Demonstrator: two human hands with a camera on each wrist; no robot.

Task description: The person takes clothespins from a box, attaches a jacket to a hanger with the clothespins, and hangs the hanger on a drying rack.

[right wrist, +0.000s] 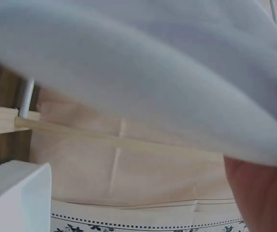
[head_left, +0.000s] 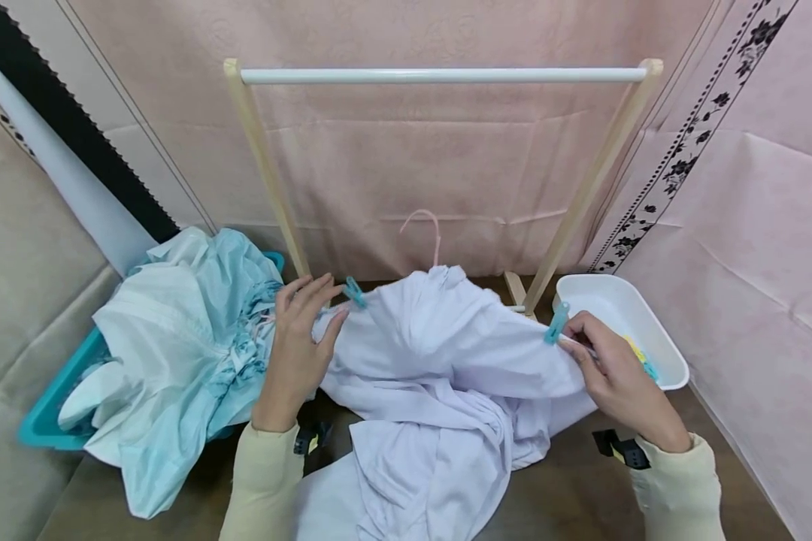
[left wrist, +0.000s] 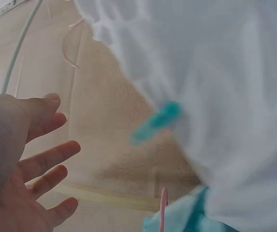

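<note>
A pale lavender garment [head_left: 440, 376] hangs on a pink hanger [head_left: 422, 214], whose hook sticks up from its gathered top. One teal clothespin [head_left: 355, 291] clips the garment's left upper edge, and another teal clothespin [head_left: 557, 323] clips the right. My left hand [head_left: 302, 330] is beside the left clothespin, its fingers spread and holding nothing; the left wrist view shows a gap between hand and clothespin. With thumb and fingers, my right hand [head_left: 612, 376] pinches the garment's edge just outside the right clothespin. In the right wrist view, cloth hides most of that hand.
A rack with a white bar [head_left: 446, 76] and wooden legs stands behind the garment. At left, a teal basket [head_left: 54, 417] holds light-blue clothing [head_left: 183, 338]. A white tub [head_left: 619, 300] with yellow and teal clothespins stands at right. Pink patterned cloth [head_left: 751, 248] surrounds the brown table.
</note>
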